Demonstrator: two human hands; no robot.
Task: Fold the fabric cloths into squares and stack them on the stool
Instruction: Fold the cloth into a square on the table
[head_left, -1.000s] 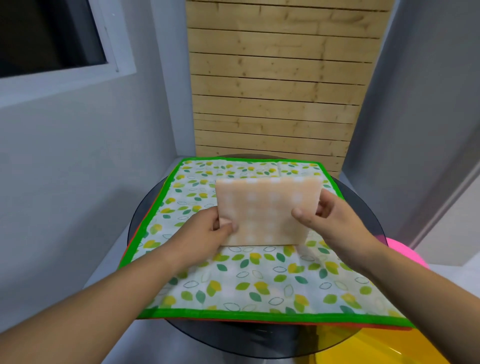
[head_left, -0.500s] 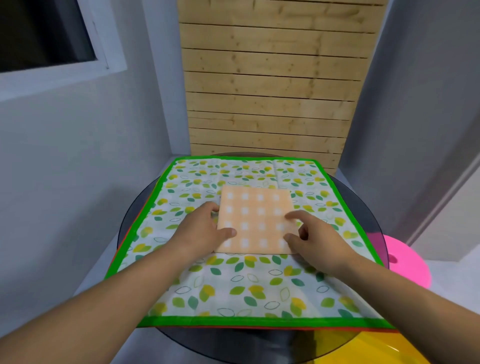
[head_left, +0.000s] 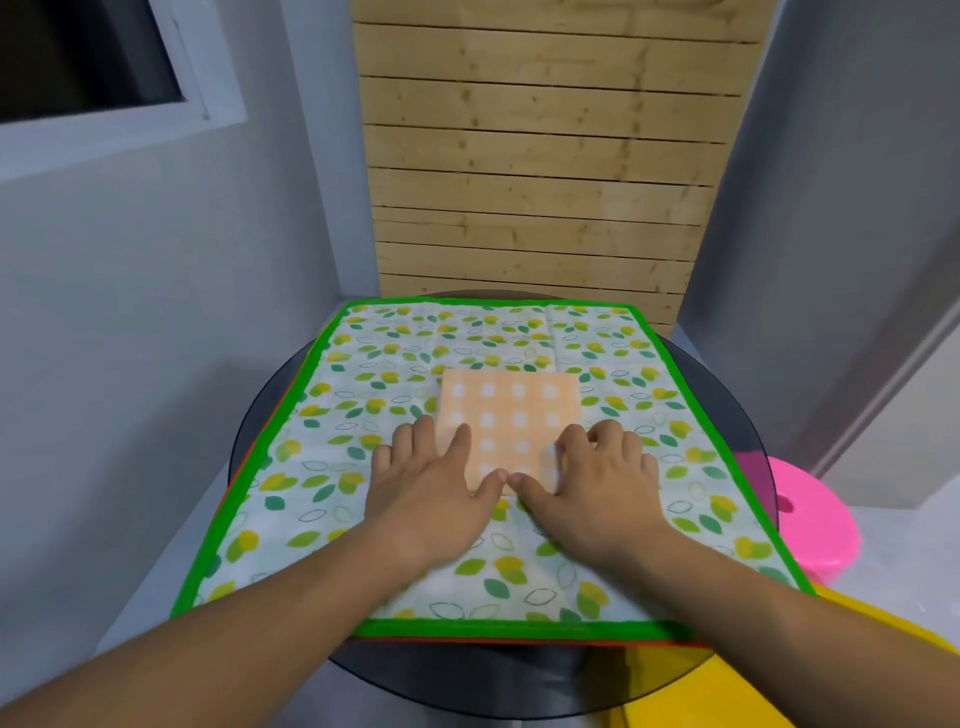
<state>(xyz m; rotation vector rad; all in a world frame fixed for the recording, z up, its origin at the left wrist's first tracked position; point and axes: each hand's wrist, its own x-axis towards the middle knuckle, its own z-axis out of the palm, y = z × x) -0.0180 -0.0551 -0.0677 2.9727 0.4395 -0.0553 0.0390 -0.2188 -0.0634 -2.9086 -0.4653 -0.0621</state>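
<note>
We see a round dark glass table (head_left: 280, 415) set against a wall of pale wooden slats (head_left: 540, 156). A white-framed window (head_left: 130, 104) sits high on the grey wall at left. At lower right, under the table's edge, we see something yellow (head_left: 670, 675).

Soft, even light fills the scene, bright without harsh glare; no lamp is in view. Only faint, diffuse shadows sit under the left hand (head_left: 436, 493) and right hand (head_left: 597, 488). Both hands look slightly smeared by motion blur. Nearer than the hands, the forearms balloon with wide-angle stretch. Beyond the hands, the wooden slats (head_left: 540, 171) bow slightly and splay outward.
</note>
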